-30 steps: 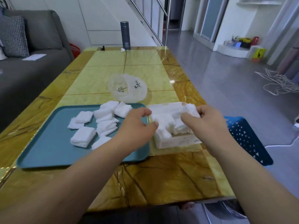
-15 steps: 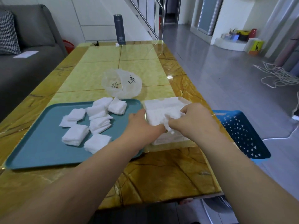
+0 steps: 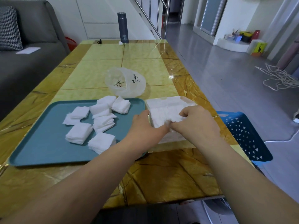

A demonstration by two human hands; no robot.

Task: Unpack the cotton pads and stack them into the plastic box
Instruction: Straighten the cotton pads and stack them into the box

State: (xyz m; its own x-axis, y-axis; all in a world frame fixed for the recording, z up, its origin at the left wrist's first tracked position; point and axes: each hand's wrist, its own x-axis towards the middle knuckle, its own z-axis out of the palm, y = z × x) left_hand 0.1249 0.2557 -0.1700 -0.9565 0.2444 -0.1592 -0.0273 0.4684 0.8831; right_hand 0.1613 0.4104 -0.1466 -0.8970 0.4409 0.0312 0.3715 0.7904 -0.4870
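Tucking Cotton Pads Into the Box

The right hand (image 3: 195, 123) is over the white plastic box (image 3: 171, 138). Its fingers are curled and they pinch a bunch of cotton pads (image 3: 161, 115) at the near side of the box. More white pads fill the box behind them.

The left hand (image 3: 145, 128) is at the near left corner of the box, and its thumb reaches over to the pinched pads. Its fingers are hidden under it, so I cannot tell if they grip anything.

The box sits on the yellow table (image 3: 161, 175), just beside a blue tray (image 3: 40, 143). Little piles of loose pads (image 3: 103, 123) lie on the tray. A see-through plastic bag (image 3: 126, 81) sits behind the tray. A blue basket (image 3: 246, 135) is to the right of the table.
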